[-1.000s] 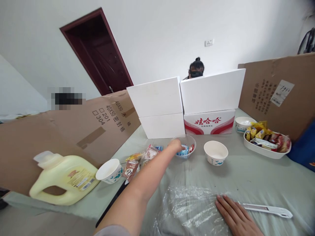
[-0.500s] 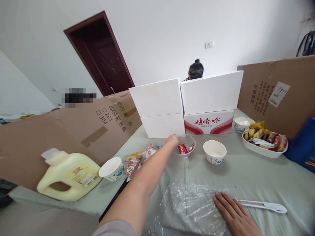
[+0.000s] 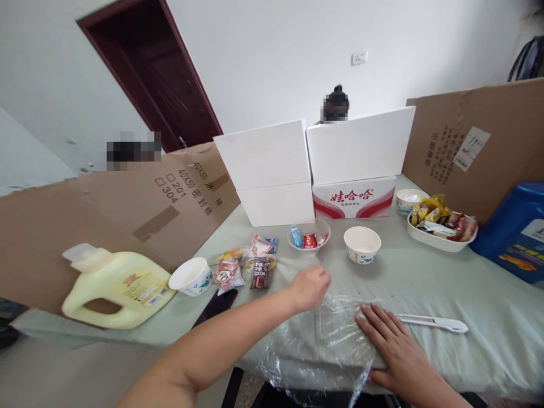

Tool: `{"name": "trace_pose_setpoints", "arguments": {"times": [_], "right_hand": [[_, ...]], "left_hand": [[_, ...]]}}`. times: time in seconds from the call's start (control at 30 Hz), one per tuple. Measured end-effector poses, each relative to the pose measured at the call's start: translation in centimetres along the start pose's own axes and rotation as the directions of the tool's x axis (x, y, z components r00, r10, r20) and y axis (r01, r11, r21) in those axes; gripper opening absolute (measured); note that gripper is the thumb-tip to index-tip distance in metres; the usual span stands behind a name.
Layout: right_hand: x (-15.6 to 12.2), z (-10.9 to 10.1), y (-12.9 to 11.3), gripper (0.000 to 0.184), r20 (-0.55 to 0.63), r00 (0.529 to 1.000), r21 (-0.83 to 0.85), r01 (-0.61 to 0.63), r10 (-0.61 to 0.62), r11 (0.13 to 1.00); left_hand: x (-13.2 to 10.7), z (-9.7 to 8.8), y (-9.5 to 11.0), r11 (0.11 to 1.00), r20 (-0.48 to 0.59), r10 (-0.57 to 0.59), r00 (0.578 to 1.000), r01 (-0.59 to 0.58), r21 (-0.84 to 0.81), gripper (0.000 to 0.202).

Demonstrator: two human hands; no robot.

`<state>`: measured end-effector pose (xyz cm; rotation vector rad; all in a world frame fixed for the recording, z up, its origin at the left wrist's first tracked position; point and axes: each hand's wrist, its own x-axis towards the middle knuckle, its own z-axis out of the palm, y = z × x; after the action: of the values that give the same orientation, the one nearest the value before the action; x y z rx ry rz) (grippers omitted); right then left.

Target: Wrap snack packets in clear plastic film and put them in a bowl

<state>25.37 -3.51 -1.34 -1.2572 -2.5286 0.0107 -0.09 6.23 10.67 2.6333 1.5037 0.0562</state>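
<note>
My left hand [image 3: 312,288] is closed, knuckles up, above the table just in front of the clear bowl [image 3: 309,249]. Its fingertips are turned away, and I cannot make out whether they hold anything. In that bowl lie a blue packet [image 3: 296,238] and a red packet [image 3: 310,241]. My right hand [image 3: 393,343] rests flat with fingers spread on the edge of a crinkled clear plastic sheet [image 3: 314,334]. A white utility knife [image 3: 433,322] lies just beyond its fingers. Wrapped snacks, among them a brown cocoa packet [image 3: 260,273], lie left of the bowl.
White paper bowls stand left [image 3: 191,276] and right [image 3: 362,245] of the clear bowl. A yellow jug [image 3: 123,289] is at left, a blue bottle [image 3: 516,232] at right. A snack tray [image 3: 442,242] sits before a cardboard panel [image 3: 480,136]. White boxes [image 3: 272,170] block the back; two people are beyond.
My left hand has drawn back from the clear bowl toward the plastic sheet, still closed. The blue packet in the bowl now shows. My right hand stays flat; the view has tilted down slightly.
</note>
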Motion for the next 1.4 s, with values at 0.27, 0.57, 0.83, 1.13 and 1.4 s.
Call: {"name": "trace_pose_setpoints", "arguments": {"times": [0.27,0.57,0.83,1.13,1.4], "right_hand": [[-0.7,-4.5,5.2,0.033,-0.039,0.983,-0.093,-0.180,0.177,0.979],[6.9,-6.5,-2.9,0.030,0.091,0.994,0.032,-0.058,0.055,0.998],[10.0,-4.2,-2.9,0.028,0.059,0.997,-0.080,-0.054,0.059,0.995],[10.0,-0.6,1.1,0.077,0.192,0.971,-0.091,-0.127,0.142,0.988],[3.3,-7.7,0.0,0.082,0.089,0.991,0.217,0.083,-0.105,0.973]], "left_hand": [[-6.0,5.1,-2.2,0.997,-0.139,-0.078,0.987,0.074,-0.031,0.032],[-2.7,2.2,-3.6,0.951,-0.034,-0.308,0.951,0.306,-0.040,0.015],[-3.0,2.3,-2.5,0.970,-0.201,-0.233,0.952,0.243,0.026,0.027],[-4.3,7.4,-4.9,0.936,-0.141,-0.347,0.927,0.334,-0.112,0.058],[-12.6,3.6,-4.6,0.937,-0.484,-0.060,0.873,-0.118,-0.329,0.022]]}}
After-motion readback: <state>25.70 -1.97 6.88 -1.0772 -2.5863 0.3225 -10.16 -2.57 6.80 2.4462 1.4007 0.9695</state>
